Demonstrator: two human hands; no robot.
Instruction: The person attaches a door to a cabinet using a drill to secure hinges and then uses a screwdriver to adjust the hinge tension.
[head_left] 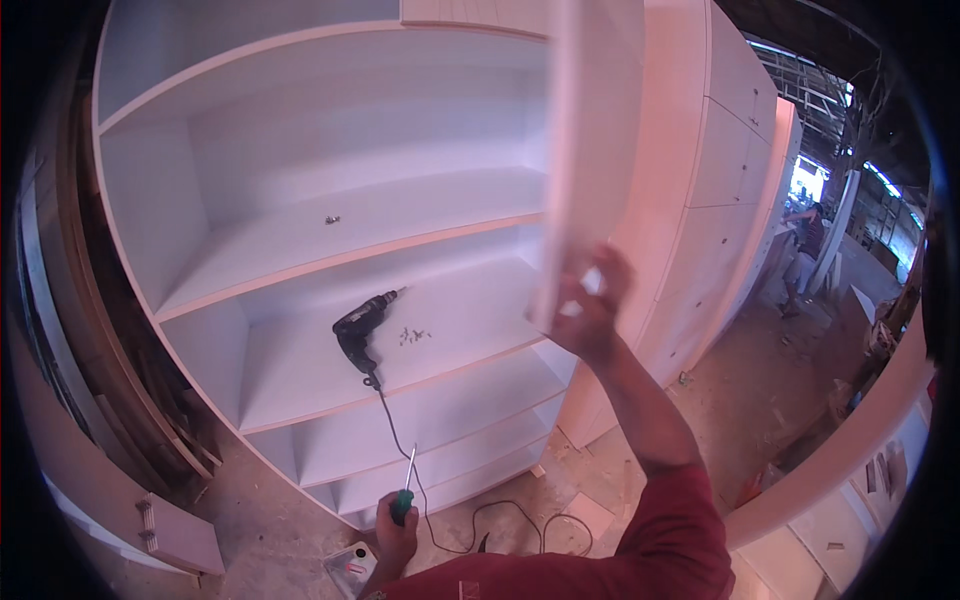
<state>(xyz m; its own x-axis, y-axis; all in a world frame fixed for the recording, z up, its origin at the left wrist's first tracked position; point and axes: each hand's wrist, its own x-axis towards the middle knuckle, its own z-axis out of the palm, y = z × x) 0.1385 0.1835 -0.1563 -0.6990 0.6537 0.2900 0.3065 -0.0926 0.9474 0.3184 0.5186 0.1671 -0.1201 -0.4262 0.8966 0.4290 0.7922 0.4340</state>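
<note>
At the bottom, my left hand is closed around a screwdriver with a green handle, its metal shaft pointing up. My right hand is raised against the lower part of a pale cabinet door that stands swung outward. Motion smears both the door and my fingers, so their grip is unclear. On a shelf of the open white cabinet lies a black corded power drill, bit toward the upper right. Several small screws are scattered beside it. A small metal fitting sits on the shelf above.
The drill's cord loops across the dusty floor. A small container stands by my left forearm. Long boards lean at the left. More tall cabinets line the right, and another person stands far back there.
</note>
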